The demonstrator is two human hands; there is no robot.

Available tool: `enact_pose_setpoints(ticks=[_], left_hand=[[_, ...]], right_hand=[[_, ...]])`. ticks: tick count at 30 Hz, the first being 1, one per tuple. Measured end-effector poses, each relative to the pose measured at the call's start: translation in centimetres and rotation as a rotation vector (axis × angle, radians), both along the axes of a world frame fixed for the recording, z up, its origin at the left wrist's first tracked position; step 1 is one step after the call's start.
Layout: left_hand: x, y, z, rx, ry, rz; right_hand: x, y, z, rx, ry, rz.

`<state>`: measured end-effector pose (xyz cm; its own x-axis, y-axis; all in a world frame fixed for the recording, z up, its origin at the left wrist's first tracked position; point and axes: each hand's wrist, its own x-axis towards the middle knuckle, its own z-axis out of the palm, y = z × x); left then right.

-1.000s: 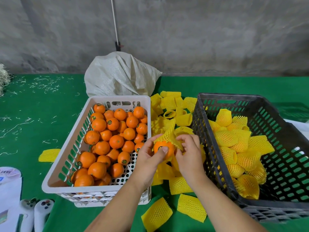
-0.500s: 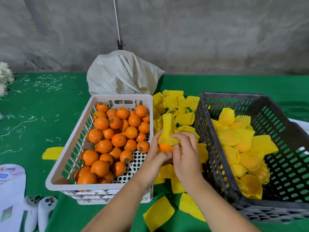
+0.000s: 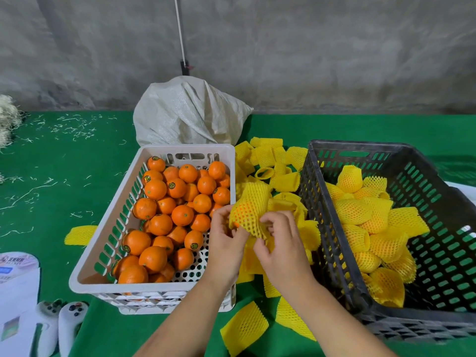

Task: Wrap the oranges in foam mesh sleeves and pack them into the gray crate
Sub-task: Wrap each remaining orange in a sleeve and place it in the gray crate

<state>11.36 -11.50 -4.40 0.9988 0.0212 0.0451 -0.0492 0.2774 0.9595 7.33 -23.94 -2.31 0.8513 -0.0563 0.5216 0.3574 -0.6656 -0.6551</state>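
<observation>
Between the two crates, both my hands hold one orange inside a yellow foam mesh sleeve (image 3: 251,208). My left hand (image 3: 225,243) grips its lower left side. My right hand (image 3: 279,240) pinches the sleeve's lower right edge. The orange shows through the mesh. A white crate (image 3: 108,243) on the left holds several bare oranges (image 3: 177,199). The gray crate (image 3: 324,220) on the right holds several wrapped oranges (image 3: 365,222). Loose empty sleeves (image 3: 273,161) lie in a pile between the crates.
A white woven sack (image 3: 188,114) sits behind the white crate. More flat sleeves (image 3: 244,325) lie on the green cloth near me, one (image 3: 79,234) left of the white crate. Two white controllers (image 3: 61,323) and a printed card (image 3: 15,279) lie at the lower left.
The sleeve has been pulled down over the orange, which now sits fully inside the mesh. Both hands shifted slightly lower on it.
</observation>
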Motion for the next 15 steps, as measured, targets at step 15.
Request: enact_pose_setpoints(ticks=[15], left_hand=[[-0.5, 0.2, 0.6, 0.161, -0.089, -0.100]], right_hand=[[0.0, -1.1, 1.6, 0.004, -0.107, 0.043]])
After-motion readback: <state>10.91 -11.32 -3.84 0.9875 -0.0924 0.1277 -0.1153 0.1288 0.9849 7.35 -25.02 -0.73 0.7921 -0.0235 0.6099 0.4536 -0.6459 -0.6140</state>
